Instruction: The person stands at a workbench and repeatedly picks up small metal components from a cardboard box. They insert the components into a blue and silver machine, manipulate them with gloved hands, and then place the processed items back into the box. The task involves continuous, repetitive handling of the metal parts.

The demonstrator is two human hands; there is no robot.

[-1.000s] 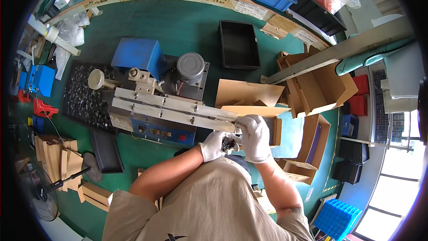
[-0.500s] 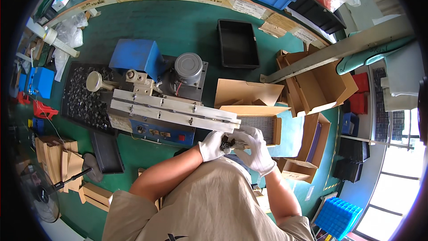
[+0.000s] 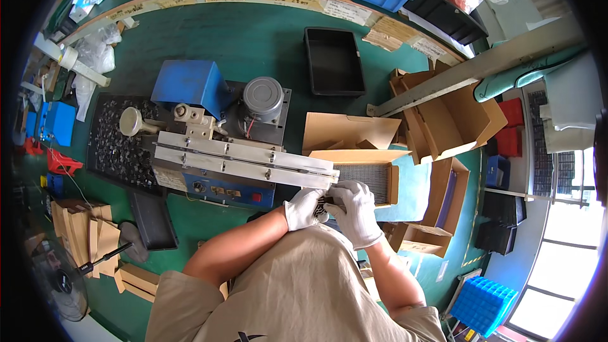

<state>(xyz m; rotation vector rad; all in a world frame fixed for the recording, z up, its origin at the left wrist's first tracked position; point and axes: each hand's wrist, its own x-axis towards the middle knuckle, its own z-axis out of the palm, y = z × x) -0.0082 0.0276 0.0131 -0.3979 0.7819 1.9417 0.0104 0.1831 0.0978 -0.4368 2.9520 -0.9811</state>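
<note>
Both hands wear white gloves and meet just below the right end of a long metal rail [image 3: 247, 159]. My left hand [image 3: 303, 210] is closed around a small cluster of dark parts [image 3: 323, 206], too small and too covered to name. Close beside it, my right hand [image 3: 356, 214] has its fingers curled over the same cluster. Whatever those fingertips pinch is hidden. The rail belongs to a bench machine with a blue housing [image 3: 189, 83], a grey round motor [image 3: 263, 98] and a blue control panel [image 3: 231, 189].
Left of the machine, a black tray [image 3: 117, 145] holds many small dark parts. A cardboard box [image 3: 394, 185] with grey rows inside stands right of my hands. Farther right are more open cartons [image 3: 453, 123]. An empty-looking black tray [image 3: 334, 63] lies behind; a fan [image 3: 60, 275] stands lower left.
My right hand has turned and curled its fingers closer to my left hand. A light metallic piece between the hands no longer shows. The view has shifted slightly.
</note>
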